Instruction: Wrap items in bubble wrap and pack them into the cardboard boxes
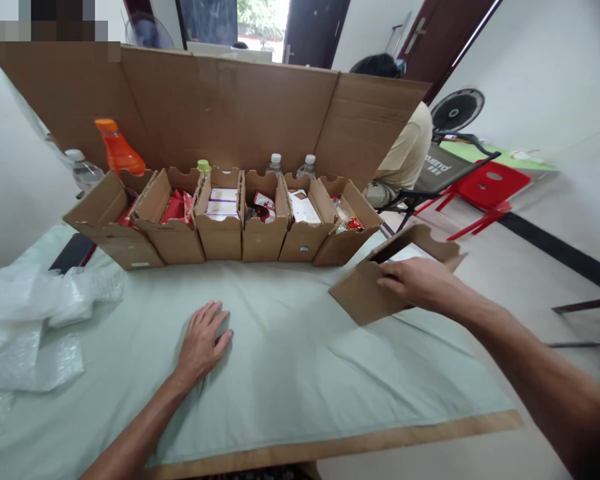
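My right hand (417,281) grips the near wall of an open cardboard box (360,293) at the right side of the table, its fingers closed on the cardboard. Something white shows inside that box. My left hand (205,337) lies flat on the pale green tablecloth (280,360), fingers apart and holding nothing. Beyond it, several open cardboard boxes (223,240) stand in a row, touching or nearly so. They hold red packets (175,208), white boxes (223,203) and other packages.
Bubble wrap (25,327) lies at the left, near a dark flat object (73,253). Behind the boxes stand bottles, one orange (120,150), and a tall cardboard panel (230,107). A person (410,150) sits beyond it, near a red stool (495,187).
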Demonstrator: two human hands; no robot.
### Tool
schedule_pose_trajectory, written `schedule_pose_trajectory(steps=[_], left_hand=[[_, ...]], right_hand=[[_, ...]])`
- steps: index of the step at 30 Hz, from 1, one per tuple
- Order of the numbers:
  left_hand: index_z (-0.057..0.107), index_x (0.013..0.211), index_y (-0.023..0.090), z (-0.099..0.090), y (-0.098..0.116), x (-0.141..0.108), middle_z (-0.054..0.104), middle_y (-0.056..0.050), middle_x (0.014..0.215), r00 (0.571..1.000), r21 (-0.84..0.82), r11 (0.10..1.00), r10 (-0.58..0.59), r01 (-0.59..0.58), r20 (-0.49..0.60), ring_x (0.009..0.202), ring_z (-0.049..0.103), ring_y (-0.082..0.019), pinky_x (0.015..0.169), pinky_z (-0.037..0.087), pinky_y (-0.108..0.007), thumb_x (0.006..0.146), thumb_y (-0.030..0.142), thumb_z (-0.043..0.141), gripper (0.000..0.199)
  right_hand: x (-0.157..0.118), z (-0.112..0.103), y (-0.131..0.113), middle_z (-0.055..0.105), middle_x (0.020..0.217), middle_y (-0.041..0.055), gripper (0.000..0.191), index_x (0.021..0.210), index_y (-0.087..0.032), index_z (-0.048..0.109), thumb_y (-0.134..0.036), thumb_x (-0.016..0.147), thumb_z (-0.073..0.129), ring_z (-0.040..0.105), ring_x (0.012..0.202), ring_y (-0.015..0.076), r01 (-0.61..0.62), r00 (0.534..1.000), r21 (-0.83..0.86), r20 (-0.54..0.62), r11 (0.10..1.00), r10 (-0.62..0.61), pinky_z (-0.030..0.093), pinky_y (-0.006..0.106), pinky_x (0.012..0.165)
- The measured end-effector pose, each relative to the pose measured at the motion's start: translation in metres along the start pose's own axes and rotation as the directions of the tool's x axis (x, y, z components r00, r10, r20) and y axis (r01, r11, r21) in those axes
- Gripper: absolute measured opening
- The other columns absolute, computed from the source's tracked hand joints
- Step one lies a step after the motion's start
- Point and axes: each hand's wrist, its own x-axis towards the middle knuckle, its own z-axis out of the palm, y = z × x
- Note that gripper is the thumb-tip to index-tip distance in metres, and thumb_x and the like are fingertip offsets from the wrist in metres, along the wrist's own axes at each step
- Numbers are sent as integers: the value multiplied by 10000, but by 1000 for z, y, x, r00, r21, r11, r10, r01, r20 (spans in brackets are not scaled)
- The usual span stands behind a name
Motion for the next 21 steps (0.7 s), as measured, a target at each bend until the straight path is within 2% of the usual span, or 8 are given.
schedule_pose_trajectory(steps=[6, 9, 12, 15, 17, 18, 20, 21], left_hand=[[707, 1219, 207, -3, 2, 2, 639, -135, 1439, 1000, -57, 998, -17, 18, 15, 1400, 523, -349, 1164, 420, -607, 919, 273, 558, 342], [712, 1205, 208, -4, 2, 3, 645, -131, 1428, 1000, -80, 997, -17, 19, 16, 1400, 520, -349, 1163, 425, -599, 914, 272, 573, 330], [717, 1192, 182, -5, 2, 4, 643, -152, 1423, 1000, -89, 996, -13, 15, 17, 1397, 520, -360, 1171, 413, -608, 901, 253, 573, 332], [713, 1196, 179, -4, 1, 3, 642, -158, 1423, 999, -113, 993, -33, 35, 12, 1401, 520, -360, 1184, 395, -619, 887, 230, 566, 346], [695, 1234, 187, -4, 3, 2, 639, -154, 1427, 996, -142, 986, -84, 84, 4, 1412, 513, -363, 1184, 392, -628, 869, 225, 574, 387], [679, 1265, 186, -5, 6, 2, 630, -157, 1439, 993, -158, 981, -116, 115, 4, 1423, 503, -367, 1184, 390, -631, 858, 226, 582, 421], [634, 1338, 168, -8, 16, 4, 591, -172, 1485, 987, -204, 966, -160, 161, 23, 1454, 470, -375, 1192, 381, -628, 845, 237, 593, 500], [605, 1380, 162, -11, 23, 6, 562, -178, 1516, 986, -239, 956, -161, 167, 46, 1471, 451, -374, 1199, 377, -619, 848, 246, 593, 538]], right_hand=[[43, -31, -94, 618, 588, 18, 222, 562, -221, 576, -235, 784, 578, 547, 560, 154, 107, 993, -27, 43, 994, -106, 287, 281, 534], [60, -50, -134, 661, 620, 2, 190, 654, -206, 660, -167, 772, 516, 587, 588, 136, 159, 987, 187, -5, 969, -161, 366, 255, 564], [58, -68, -163, 703, 684, -20, 251, 818, -188, 741, -174, 803, 490, 618, 615, 119, 224, 974, 444, -131, 867, -185, 444, 237, 618], [35, -78, -168, 742, 782, -5, 218, 867, -201, 764, -275, 856, 559, 669, 725, 148, 259, 930, 541, -362, 800, -56, 519, 284, 725], [11, -72, -155, 769, 893, 23, 180, 879, -215, 762, -310, 857, 611, 712, 878, 194, 280, 807, 597, -571, 751, 153, 549, 366, 871], [-2, -63, -144, 773, 944, 42, 147, 867, -215, 753, -301, 839, 637, 720, 960, 223, 304, 686, 627, -667, 717, 292, 541, 417, 945], [-26, -35, -112, 768, 981, 73, 82, 811, -227, 720, -260, 757, 668, 712, 1078, 275, 361, 339, 683, -731, 636, 592, 504, 496, 1026], [-36, -16, -95, 762, 972, 81, 88, 784, -245, 697, -248, 700, 671, 711, 1090, 294, 356, 197, 733, -665, 579, 720, 505, 514, 1009]])
